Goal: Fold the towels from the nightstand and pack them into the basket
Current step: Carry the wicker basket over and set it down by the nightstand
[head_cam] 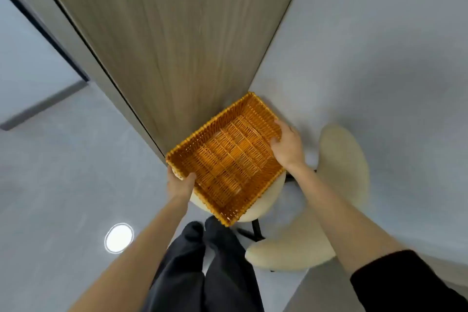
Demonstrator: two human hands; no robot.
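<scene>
1. Orange rect. woven wicker basket (228,157) over cream round padded seat (266,200), covering most of it; contact unclear.
2. L hand (180,182) grips basket's near-left corner, thumb inside rim.
3. R hand (287,145) curled over right rim, fingers inside.

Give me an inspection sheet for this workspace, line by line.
Surface: the seat of a cream chair lies under the basket; whether they touch cannot be told.
Job's things: the basket is orange wicker and empty; no towels or nightstand in view.
Clutter: nothing seen.
Hands: left hand grips the basket's near left corner; right hand grips its right rim, fingers curled inside.
Cables: nothing seen.
Surroundings: wood-grain panel behind the basket; grey floor with a round bright spot.
</scene>
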